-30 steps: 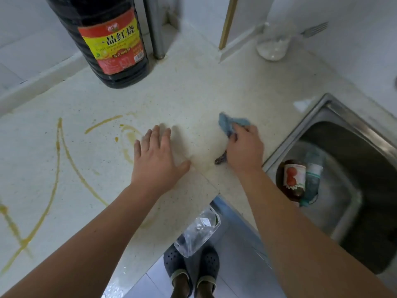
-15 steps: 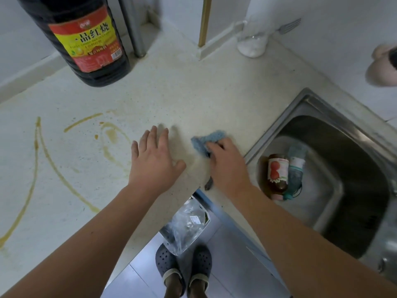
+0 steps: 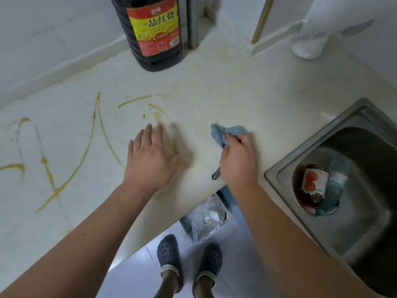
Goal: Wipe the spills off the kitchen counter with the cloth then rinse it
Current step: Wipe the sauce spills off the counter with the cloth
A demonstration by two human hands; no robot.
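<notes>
Cloth [image 3: 233, 130] in right hand [image 3: 238, 162]

A home kitchen, by what you had in front of you.

You stood in clogs [image 3: 189, 261] at a speckled counter [image 3: 236, 87] with white tiled walls; a steel sink [image 3: 300, 160] was sunk into its right edge, and a large sauce bottle [image 3: 153, 31] stood at its back edge.

Open table [image 3: 236, 89] lay between the soy sauce bottle [image 3: 153, 33] at the back and the sink [image 3: 322, 134] on the right. A left hand [image 3: 150, 160] lay flat over the yellow spills [image 3: 71, 166], blocking the nearest streak.
</notes>
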